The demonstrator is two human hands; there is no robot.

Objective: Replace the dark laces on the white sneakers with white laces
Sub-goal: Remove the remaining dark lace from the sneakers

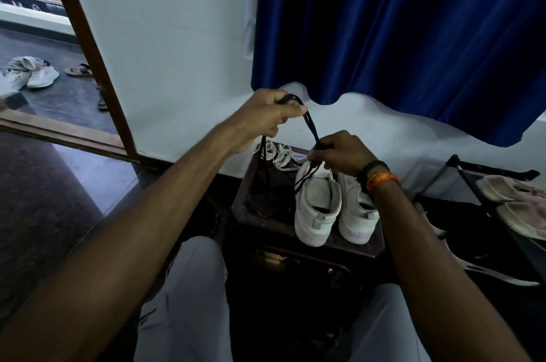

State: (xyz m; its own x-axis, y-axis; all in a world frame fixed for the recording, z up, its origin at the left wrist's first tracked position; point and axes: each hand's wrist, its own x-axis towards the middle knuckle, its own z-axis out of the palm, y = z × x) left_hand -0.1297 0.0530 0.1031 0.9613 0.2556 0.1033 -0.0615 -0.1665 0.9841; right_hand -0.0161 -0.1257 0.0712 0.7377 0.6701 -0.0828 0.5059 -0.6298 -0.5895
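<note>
Dark lace (pixel 310 125) taut btwn both hands
L hand (pixel 263 116) grips upper loop; R hand (pixel 339 153) pinches lower end, above white sneakers (pixel 317 202).

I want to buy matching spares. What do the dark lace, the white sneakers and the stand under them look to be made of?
Dark lace: flat woven fabric, matte; it hangs limp between both hands. White sneakers: smooth leather or synthetic, matte, slightly scuffed; which one, I cannot tell. Stand: dark polished wood, judging by its glossy moulded edge.

No readable text, labels or numbers
</note>
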